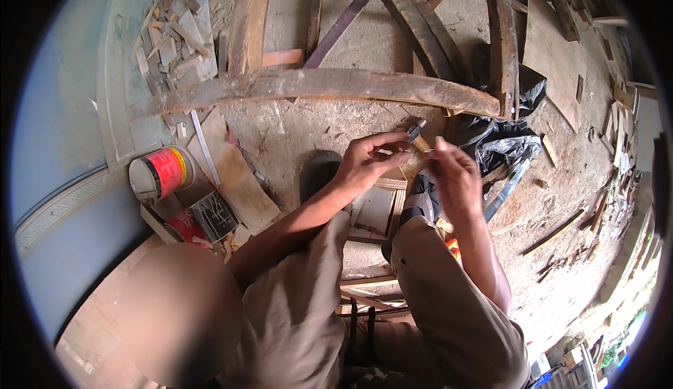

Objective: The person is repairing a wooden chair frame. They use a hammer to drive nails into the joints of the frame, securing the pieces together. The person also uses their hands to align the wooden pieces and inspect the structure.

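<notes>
My left hand (371, 156) is in front of my knees, fingers bent toward the right and thumb and fingertips close together; anything between them is too small to make out. Facing it, my right hand (457, 173) is closed in a pinch, slightly blurred, with a tiny pale thing at its fingertips. Between and just beyond the hands is a hammer (418, 133) with a grey metal head and a wooden handle, its lower end hidden; whether a hand touches it I cannot tell. Below them, a small wooden frame (392, 210) lies between my legs.
A large frame of rough, curved timber (315, 86) stands ahead. On the left are a red-labelled tin (160, 173), a dark box (214, 216) and a heap of wood offcuts (170, 42). Black plastic sheeting (508, 140) lies at the right, with scattered wood scraps (557, 231) beyond.
</notes>
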The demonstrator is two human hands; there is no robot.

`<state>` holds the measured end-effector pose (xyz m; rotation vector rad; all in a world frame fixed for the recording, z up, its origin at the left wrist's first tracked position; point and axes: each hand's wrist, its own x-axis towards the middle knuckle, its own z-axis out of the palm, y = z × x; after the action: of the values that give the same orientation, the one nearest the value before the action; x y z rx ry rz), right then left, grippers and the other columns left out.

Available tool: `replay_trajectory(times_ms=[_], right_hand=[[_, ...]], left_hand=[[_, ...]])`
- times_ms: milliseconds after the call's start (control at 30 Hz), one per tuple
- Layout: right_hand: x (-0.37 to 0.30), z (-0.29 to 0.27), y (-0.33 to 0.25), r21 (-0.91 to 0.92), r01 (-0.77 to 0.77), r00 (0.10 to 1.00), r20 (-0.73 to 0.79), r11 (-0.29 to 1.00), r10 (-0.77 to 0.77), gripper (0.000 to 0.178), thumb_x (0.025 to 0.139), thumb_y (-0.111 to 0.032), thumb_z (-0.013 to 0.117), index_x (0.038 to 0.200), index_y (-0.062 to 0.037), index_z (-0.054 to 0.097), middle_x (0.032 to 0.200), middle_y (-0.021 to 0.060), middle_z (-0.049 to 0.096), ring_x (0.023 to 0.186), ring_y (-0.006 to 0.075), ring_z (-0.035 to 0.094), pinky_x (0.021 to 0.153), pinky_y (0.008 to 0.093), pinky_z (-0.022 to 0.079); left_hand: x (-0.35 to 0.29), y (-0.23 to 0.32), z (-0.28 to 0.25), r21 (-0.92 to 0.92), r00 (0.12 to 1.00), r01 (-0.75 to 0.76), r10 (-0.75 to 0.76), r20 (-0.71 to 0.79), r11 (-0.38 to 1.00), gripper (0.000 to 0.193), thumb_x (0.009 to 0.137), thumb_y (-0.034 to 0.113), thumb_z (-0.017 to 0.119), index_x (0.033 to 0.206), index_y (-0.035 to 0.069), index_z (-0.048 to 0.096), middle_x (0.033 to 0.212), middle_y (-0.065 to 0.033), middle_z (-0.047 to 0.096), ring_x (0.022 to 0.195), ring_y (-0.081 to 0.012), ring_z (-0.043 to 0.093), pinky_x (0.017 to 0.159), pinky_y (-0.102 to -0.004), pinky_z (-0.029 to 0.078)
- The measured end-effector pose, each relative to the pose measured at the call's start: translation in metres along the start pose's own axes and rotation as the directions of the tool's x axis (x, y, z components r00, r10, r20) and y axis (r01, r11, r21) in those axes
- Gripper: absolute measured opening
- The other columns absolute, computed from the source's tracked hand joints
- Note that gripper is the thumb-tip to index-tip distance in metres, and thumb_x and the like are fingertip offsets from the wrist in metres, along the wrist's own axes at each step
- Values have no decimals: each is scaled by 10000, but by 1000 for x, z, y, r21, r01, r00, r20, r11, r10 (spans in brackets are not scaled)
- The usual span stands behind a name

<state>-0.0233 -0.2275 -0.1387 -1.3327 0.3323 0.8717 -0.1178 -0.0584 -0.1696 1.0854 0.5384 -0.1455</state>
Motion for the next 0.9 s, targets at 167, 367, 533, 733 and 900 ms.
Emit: replay_trajectory(times_ms=[167, 367, 533, 733, 900], right_hand=[[15, 49, 7, 354, -186, 973, 197, 917, 122, 135, 929, -242, 657, 937, -109, 673, 882, -24, 644, 823, 89, 560, 771, 248, 417], [17, 75, 16, 320, -227, 966, 196, 920, 170, 143, 915, -259, 676, 940, -118, 671, 873, -33, 628, 852, 76, 544, 778, 259, 406], [13, 84, 23, 281, -224, 969, 164, 933, 184, 150, 908, -275, 683, 927, -127, 673, 857, -33, 614, 845, 77, 537, 774, 259, 401], [15, 80, 22, 97, -165, 973, 179, 981, 146, 205, 929, -270, 653, 1014, -87, 689, 912, 2, 638, 872, 100, 561, 791, 255, 418], [37, 6, 39, -830, 490, 764, 262, 265, -590, 253, 847, -138, 694, 1048, -2, 622, 965, 168, 598, 906, 338, 597, 801, 411, 491]], left_hand=[[2, 6, -1, -33, 911, -400, 393, -125, 916, 198, 884, -7, 655, 1080, -31, 674, 1007, -111, 690, 912, -130, 652, 826, -242, 537], [-5, 7, -12, -50, 881, -400, 370, -295, 915, 167, 880, -26, 656, 1045, -39, 673, 959, -82, 679, 861, -117, 647, 775, -223, 537], [-7, 10, -16, -63, 860, -431, 388, -332, 900, 163, 891, 39, 671, 1044, -17, 677, 908, -38, 665, 816, -89, 613, 722, -219, 507], [0, -3, -35, 59, 834, -425, 416, -362, 903, 134, 893, 80, 678, 991, -9, 653, 870, -26, 636, 723, -63, 571, 631, -193, 487], [40, 2, -110, 715, 684, -265, 649, -334, 647, 152, 842, 122, 709, 913, -2, 658, 782, -58, 633, 717, -149, 575, 689, -317, 477]])
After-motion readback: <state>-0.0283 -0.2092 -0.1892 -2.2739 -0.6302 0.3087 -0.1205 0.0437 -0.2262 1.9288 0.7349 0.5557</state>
